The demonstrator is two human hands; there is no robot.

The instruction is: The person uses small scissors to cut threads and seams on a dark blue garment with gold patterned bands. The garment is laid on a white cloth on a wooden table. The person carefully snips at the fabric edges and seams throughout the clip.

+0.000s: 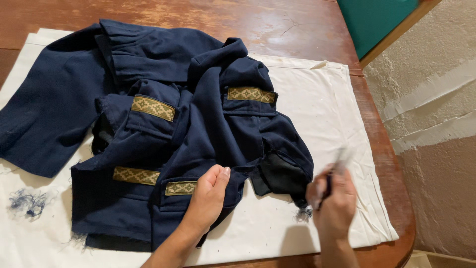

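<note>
Reddish-brown wooden desk point(277, 25) sitting by a rough plastered wall point(431, 99), a white cloth point(327, 109) spreading over most of the top. Landmark: the navy garment point(198, 129), lying crumpled on the cloth, filling its left and middle.

Nearest, at the garment's front edge: the left hand point(208, 198) is pressing down on the fabric, fingers curled under, thumb up, closed loosely on a fold just right of a small woven trim strip. Just right of the garment's front right corner, the right hand point(332, 198) is gripping a thin dark-handled tool point(333, 171); it is motion-blurred, so I cannot tell which tool. A small tuft of blue thread point(303, 213) is lying on the cloth between that hand and the garment's frayed corner. More loose thread fluff point(27, 202) is lying left of the garment's front left edge.

Handling, judging by looks: soft, limp, mid-weight woven cloth, not slippery, not fragile, but raw edges are fraying. It is bunching easily, so best pinning flat with a palm or pinching at a seam or flap, not at the frayed hem.

Labels: no printed tags. Four olive-gold patterned bands point(152, 107) are sitting on pocket flaps, two near the garment's front, two further back across its middle, all narrow rectangles.

Beyond the garment: bare desk, and a green panel point(377, 17) at the far right.
</note>
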